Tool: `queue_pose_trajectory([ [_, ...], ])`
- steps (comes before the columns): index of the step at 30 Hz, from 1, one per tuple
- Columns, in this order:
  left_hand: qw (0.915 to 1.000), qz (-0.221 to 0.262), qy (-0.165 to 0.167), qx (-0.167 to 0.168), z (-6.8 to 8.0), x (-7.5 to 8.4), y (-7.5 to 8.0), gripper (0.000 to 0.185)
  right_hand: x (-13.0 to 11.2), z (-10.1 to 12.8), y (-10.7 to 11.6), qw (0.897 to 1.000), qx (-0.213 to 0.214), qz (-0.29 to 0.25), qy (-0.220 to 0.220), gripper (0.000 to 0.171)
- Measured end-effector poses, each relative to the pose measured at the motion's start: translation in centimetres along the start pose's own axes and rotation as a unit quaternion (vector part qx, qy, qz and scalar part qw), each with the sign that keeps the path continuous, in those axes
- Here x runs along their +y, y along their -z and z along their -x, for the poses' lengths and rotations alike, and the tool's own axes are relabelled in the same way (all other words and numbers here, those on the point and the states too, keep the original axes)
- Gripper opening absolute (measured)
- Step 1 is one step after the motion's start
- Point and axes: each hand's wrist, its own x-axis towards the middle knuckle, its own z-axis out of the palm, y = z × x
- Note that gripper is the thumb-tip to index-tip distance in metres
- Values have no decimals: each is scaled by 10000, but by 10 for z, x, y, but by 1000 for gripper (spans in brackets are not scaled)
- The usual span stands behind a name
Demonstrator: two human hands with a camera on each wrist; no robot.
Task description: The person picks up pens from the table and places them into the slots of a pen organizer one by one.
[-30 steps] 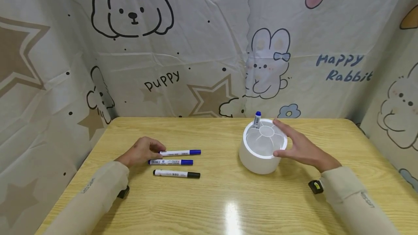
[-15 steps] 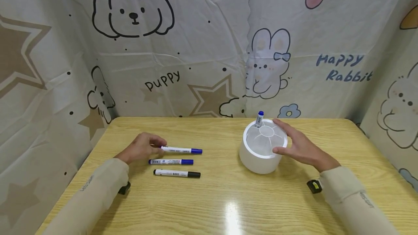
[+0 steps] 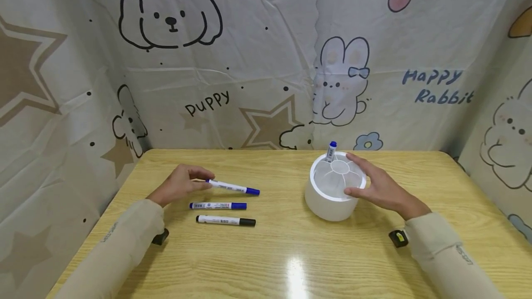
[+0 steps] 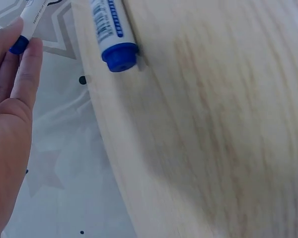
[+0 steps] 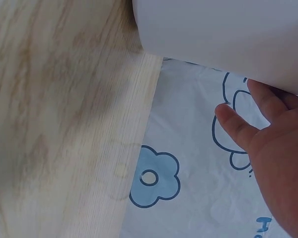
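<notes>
My left hand (image 3: 198,182) pinches the tail end of a blue-capped marker (image 3: 232,187) and holds it slanted just above the wooden table (image 3: 282,253). In the left wrist view the fingertips (image 4: 25,47) close on that marker's end (image 4: 31,12). A second blue marker (image 3: 218,206) and a black-capped marker (image 3: 226,220) lie flat just in front. My right hand (image 3: 363,176) grips the right side of a round white holder (image 3: 328,209), thumb on the near rim. One blue marker (image 3: 331,150) stands in its far compartment.
Cartoon-printed cloth (image 3: 266,59) walls off the table at the back and both sides. In the right wrist view the holder's wall (image 5: 223,34) sits close to the table's edge (image 5: 144,148). Bare wood lies along the near half of the table.
My left hand has lifted the rearmost blue marker by its tail off the table, and it now slants up. The right hand and the holder have barely moved.
</notes>
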Motion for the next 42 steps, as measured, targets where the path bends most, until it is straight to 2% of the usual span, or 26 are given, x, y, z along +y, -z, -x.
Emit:
queue_pose_trajectory([
  [6, 9996, 241, 57, 104, -4, 5, 0, 29, -1, 1, 0, 10000, 58, -26, 40, 92],
  [12, 9977, 655, -112, 137, -10, 13, 0, 31, -3, 2, 1, 9999, 84, -19, -68, 94],
  [21, 9948, 948, -118, 365, -14, 22, 3, 30, -4, 3, 0, 9998, 104, -164, -62, 93],
  [30, 9911, 1218, -321, 438, -19, 30, 2, 33, -7, 4, 1, 9997, 73, -141, -167, 94],
  [42, 9858, 1509, -555, 482, -26, 54, 3, 33, -8, 4, 1, 9997, 72, -63, -204, 94],
])
